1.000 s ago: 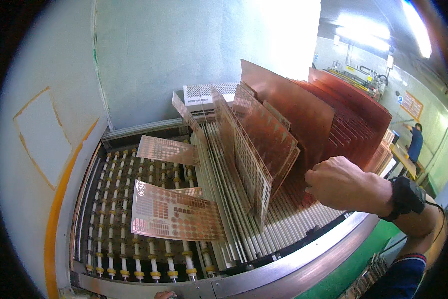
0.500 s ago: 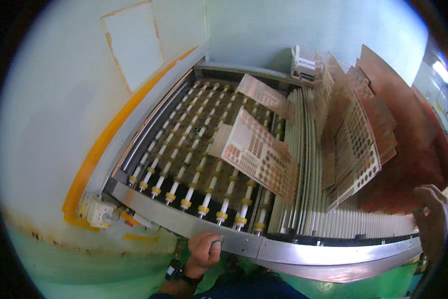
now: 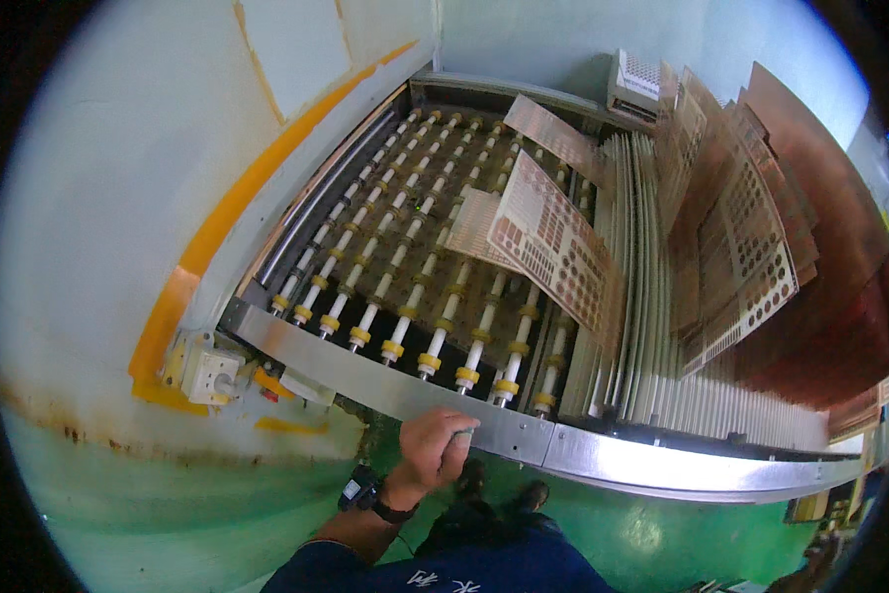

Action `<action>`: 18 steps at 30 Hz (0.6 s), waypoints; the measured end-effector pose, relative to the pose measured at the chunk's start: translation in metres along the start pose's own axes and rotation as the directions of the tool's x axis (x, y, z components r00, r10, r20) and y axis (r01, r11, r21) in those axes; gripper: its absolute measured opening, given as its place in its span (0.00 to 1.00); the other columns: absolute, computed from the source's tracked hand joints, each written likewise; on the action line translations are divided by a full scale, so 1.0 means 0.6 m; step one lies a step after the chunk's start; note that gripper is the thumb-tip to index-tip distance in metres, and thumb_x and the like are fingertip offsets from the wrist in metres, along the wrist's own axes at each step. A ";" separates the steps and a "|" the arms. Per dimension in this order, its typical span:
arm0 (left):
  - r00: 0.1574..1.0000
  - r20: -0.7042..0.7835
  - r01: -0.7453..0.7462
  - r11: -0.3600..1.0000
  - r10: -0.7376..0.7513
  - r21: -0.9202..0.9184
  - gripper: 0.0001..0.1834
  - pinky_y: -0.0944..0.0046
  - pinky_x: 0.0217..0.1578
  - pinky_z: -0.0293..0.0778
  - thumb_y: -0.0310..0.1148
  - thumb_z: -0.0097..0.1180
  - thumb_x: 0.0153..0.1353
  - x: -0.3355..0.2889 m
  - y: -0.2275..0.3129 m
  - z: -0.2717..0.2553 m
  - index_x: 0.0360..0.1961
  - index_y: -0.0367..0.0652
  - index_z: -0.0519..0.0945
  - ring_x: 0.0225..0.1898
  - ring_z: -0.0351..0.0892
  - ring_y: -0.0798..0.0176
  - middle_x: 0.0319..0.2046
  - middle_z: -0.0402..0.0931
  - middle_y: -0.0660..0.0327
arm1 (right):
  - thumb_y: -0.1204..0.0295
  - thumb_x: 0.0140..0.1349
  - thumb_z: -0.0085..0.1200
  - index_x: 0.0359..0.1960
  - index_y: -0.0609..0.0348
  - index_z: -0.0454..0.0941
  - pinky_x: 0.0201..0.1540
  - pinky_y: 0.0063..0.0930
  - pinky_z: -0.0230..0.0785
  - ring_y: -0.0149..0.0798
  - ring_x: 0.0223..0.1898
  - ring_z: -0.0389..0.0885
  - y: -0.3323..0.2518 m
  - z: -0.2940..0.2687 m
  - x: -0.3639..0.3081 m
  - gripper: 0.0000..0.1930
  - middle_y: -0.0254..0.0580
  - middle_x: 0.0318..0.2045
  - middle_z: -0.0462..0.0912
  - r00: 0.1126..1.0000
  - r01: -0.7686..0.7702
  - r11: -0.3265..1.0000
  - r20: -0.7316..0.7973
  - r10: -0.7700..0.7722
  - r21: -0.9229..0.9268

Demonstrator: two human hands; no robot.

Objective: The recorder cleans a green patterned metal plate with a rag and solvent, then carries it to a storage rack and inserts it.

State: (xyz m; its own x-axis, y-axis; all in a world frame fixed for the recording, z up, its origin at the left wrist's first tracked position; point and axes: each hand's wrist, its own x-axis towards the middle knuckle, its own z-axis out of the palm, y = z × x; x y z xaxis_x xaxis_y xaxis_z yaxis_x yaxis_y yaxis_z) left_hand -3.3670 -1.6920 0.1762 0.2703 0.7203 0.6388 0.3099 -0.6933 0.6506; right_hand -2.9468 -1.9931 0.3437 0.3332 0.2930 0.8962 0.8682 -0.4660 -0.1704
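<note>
My left hand (image 3: 435, 450) is closed at the front metal rail (image 3: 365, 383) of a roller conveyor. A small greyish bit shows by its thumb and forefinger; I cannot make out what it is. A dark band and a small black device are on that wrist. Beyond the rail, a copper-patterned circuit panel (image 3: 553, 242) leans at a slant between the rollers (image 3: 405, 267) and a row of pale upright slats (image 3: 642, 257). A smaller panel (image 3: 479, 229) lies partly under it, and another panel (image 3: 553, 133) rests farther back. I do not see my right hand.
Several patterned panels (image 3: 751, 257) stand tilted in the slats at the right, beside large reddish-brown sheets (image 3: 810, 188). A white perforated box (image 3: 634, 84) sits at the back. A wall socket (image 3: 207, 374) juts out at the left, above the green floor (image 3: 652, 544).
The view has shifted, so the conveyor sits higher and more of the floor shows. My left hand stays closed at the rail. A blurred brownish shape at the right edge has gone from its place.
</note>
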 end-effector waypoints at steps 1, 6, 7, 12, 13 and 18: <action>1.000 -0.007 0.002 1.000 -0.002 0.003 0.09 0.58 0.28 0.74 0.30 0.46 0.58 -0.002 0.000 0.002 0.32 0.37 0.76 0.25 0.78 0.51 0.27 0.79 0.51 | 0.70 0.67 0.49 0.39 0.65 0.80 0.39 0.36 0.74 0.44 0.34 0.81 -0.002 0.009 -0.030 0.11 0.46 0.33 0.83 0.998 0.054 0.988 0.020 -0.051 -0.144; 0.999 -0.008 0.038 0.999 -0.037 0.033 0.09 0.56 0.32 0.75 0.30 0.49 0.58 -0.007 -0.005 0.041 0.34 0.37 0.78 0.30 0.78 0.47 0.29 0.78 0.51 | 0.70 0.65 0.46 0.57 0.63 0.69 0.40 0.26 0.66 0.34 0.42 0.75 0.248 -0.014 -0.232 0.19 0.42 0.51 0.76 0.922 -0.369 0.849 0.266 0.282 0.379; 0.998 -0.047 0.054 0.998 -0.052 0.029 0.11 0.56 0.34 0.74 0.33 0.47 0.61 -0.020 -0.011 0.051 0.35 0.37 0.78 0.32 0.78 0.49 0.31 0.78 0.51 | 0.73 0.64 0.46 0.53 0.63 0.73 0.41 0.26 0.67 0.35 0.41 0.75 0.179 -0.004 -0.230 0.16 0.43 0.47 0.78 0.928 -0.351 0.866 0.254 0.272 0.356; 0.880 -0.015 0.471 0.877 -0.474 -0.101 0.17 0.60 0.33 0.72 0.41 0.51 0.59 -0.137 0.021 0.014 0.27 0.35 0.79 0.31 0.77 0.58 0.24 0.77 0.53 | 0.82 0.49 0.53 0.38 0.62 0.78 0.31 0.28 0.72 0.43 0.31 0.80 0.102 0.074 -0.230 0.12 0.48 0.33 0.80 0.851 -0.311 0.926 0.496 0.171 0.214; 0.945 0.123 0.287 0.949 -0.303 0.131 0.17 0.57 0.30 0.71 0.40 0.48 0.63 -0.207 -0.009 0.022 0.29 0.36 0.80 0.28 0.75 0.56 0.24 0.76 0.51 | 0.81 0.49 0.55 0.37 0.62 0.78 0.28 0.27 0.72 0.42 0.29 0.80 0.115 0.077 -0.242 0.11 0.47 0.32 0.80 0.842 -0.329 0.916 0.511 0.174 0.230; 0.670 0.624 0.330 0.914 -0.402 0.235 0.22 0.52 0.29 0.71 0.47 0.47 0.66 -0.242 0.086 0.223 0.39 0.39 0.82 0.28 0.77 0.50 0.27 0.79 0.49 | 0.79 0.51 0.57 0.37 0.60 0.79 0.28 0.26 0.74 0.42 0.30 0.81 0.270 -0.020 -0.328 0.10 0.47 0.32 0.80 0.755 -0.585 0.795 0.464 0.464 0.157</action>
State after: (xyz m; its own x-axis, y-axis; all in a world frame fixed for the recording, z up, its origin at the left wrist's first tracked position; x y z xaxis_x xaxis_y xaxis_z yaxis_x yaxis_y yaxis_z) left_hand -3.2681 -1.8296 0.0622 0.6257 0.7749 -0.0902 0.5867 -0.3912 0.7090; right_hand -2.8761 -2.1364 0.1443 0.8248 0.3921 0.4073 0.5532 -0.4111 -0.7245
